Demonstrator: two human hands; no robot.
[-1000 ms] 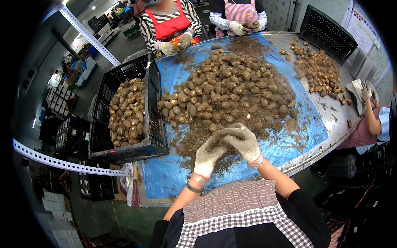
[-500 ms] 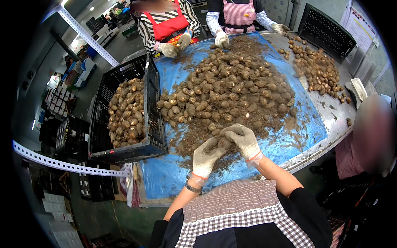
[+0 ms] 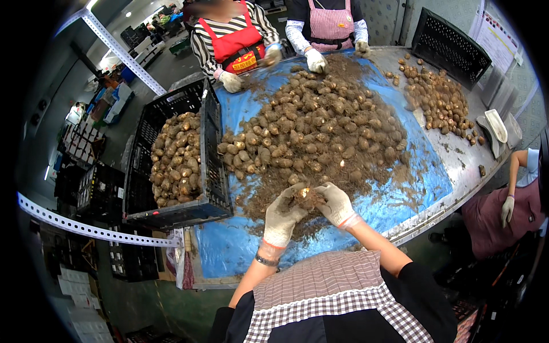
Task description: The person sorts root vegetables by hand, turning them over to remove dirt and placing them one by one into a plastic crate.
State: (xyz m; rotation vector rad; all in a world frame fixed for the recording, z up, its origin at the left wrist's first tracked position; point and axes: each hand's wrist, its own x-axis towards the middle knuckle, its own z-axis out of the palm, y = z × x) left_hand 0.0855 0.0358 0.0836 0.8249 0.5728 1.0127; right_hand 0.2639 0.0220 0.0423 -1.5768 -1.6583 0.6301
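Observation:
Both of my hands wear pale work gloves dusted with soil. My left hand [image 3: 282,218] is closed round the left side of a brown, hairy taro corm [image 3: 307,198], whose pale end faces up. My right hand [image 3: 336,206] pinches the same corm from the right, its fingertips against the root hairs. Just beyond my hands spreads a large heap of taro corms [image 3: 320,123], with loose roots and soil [image 3: 257,200] around its near side. Blue plastic sheeting [image 3: 229,251] lies under the heap.
A black crate [image 3: 216,163] with taro corms stands at the left. More corms [image 3: 437,97] lie on the metal table [image 3: 457,154] at right, near an upright black crate [image 3: 449,43] and a white tray [image 3: 496,126]. Two gloved co-workers stand across; another person [image 3: 503,211] is at right.
My hands have drawn slightly apart, and the corm's pale end now shows between them. Across the table, the red-aproned co-worker's hands have separated. The person at right has shifted.

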